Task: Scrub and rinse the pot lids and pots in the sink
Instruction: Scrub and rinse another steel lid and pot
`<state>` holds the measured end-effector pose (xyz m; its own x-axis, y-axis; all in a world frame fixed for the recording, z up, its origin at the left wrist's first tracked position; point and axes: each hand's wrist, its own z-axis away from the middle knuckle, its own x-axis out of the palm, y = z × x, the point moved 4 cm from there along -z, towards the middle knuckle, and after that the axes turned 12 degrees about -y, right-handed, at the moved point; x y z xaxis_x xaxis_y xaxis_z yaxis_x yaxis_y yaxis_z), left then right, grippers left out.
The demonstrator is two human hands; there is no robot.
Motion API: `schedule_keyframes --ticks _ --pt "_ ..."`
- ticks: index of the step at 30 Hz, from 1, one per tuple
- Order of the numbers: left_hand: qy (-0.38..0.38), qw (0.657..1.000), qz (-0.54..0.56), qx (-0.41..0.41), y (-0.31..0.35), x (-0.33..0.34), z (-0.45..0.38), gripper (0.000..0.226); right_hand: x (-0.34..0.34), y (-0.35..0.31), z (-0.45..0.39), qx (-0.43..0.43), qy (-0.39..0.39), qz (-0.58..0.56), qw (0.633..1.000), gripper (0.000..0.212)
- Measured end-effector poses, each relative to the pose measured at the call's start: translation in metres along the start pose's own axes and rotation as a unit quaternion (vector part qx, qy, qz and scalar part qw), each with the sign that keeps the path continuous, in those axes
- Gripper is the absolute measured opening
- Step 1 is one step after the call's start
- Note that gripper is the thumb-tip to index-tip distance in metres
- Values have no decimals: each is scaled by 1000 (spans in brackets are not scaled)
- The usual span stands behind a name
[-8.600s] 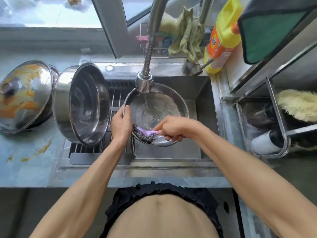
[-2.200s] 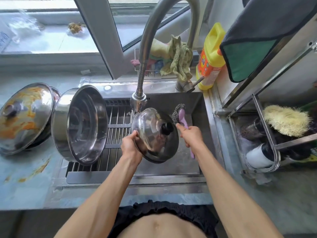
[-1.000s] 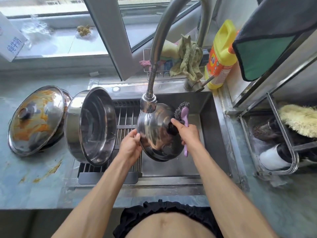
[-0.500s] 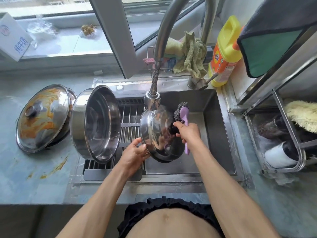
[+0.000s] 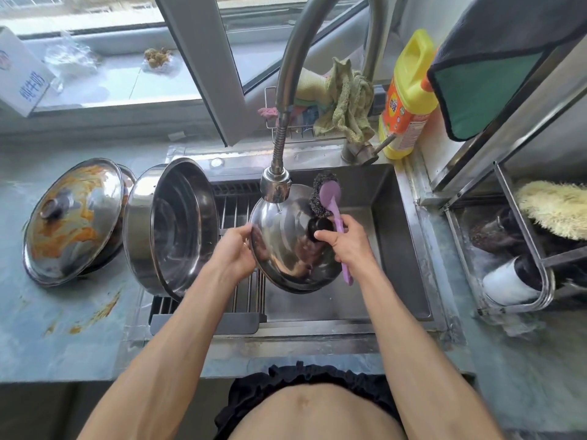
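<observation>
A shiny steel pot lid (image 5: 282,246) with a black knob is held tilted over the sink (image 5: 403,249), right under the faucet head (image 5: 275,184). My left hand (image 5: 233,249) grips the lid's left rim. My right hand (image 5: 347,239) holds the purple handle of a steel-wool scrubber (image 5: 325,198), whose wire pad sticks up behind the lid's top edge, and its thumb rests by the knob. A clean steel pot (image 5: 173,227) stands on its side on the drying rack. A dirty lid (image 5: 71,217) smeared with orange sauce covers another pot on the counter at the left.
A yellow detergent bottle (image 5: 408,96) stands at the sink's back right corner, beside rags (image 5: 344,103) on a wire rack. A metal shelf (image 5: 521,249) with brushes is at the right. Orange sauce stains (image 5: 95,312) mark the counter on the left.
The lid was turned from underside up to knob side up. Over the last second my left hand slid up along the lid's left rim; my right hand stayed by the knob with the scrubber.
</observation>
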<state>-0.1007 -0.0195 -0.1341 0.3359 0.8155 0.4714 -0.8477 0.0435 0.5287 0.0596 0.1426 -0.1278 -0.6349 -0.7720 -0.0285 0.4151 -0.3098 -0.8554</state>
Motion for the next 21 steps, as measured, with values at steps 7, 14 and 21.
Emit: schedule_keyframes --ticks 7,14,21 --pt "75 995 72 -2 -43 -7 6 29 6 5 -3 72 79 2 994 51" --pt "50 999 3 -13 -58 -17 14 31 12 0 4 32 112 15 993 45" --pt "41 993 -108 36 -18 -13 12 27 12 -15 5 -44 69 60 995 39"
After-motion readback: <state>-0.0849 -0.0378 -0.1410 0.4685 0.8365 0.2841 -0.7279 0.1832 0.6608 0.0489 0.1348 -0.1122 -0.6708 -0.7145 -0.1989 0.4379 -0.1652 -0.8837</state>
